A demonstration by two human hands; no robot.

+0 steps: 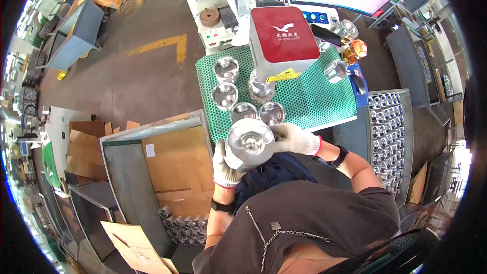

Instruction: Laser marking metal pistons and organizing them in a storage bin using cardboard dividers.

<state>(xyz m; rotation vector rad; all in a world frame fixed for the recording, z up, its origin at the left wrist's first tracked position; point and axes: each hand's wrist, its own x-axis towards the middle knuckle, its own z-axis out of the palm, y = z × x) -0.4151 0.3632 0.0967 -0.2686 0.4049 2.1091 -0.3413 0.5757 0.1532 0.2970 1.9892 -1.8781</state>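
Between my gloved hands is a shiny, silver cup-shaped metal part [250, 145], with a round recess at the centre of the face turned up. My left hand [225, 166] grips its lower left side, and my right hand [292, 139] grips its right side; both wear white knit gloves. The part is held up in front of my body, by the near edge of a green perforated mat [319, 102]. Just beyond it, two similar metal cups [273, 113] stand on the mat. Two more cups [225, 95] stand further left.
A machine head with a red top [282, 33] overhangs the mat, above a metal fixture [261, 89]. An orange-capped jar [358, 48] and a metal cup with a dark handle [336, 71] sit at right. A tray [386, 137] holds many metal parts; a cardboard-lined bin [177, 157] stands left.
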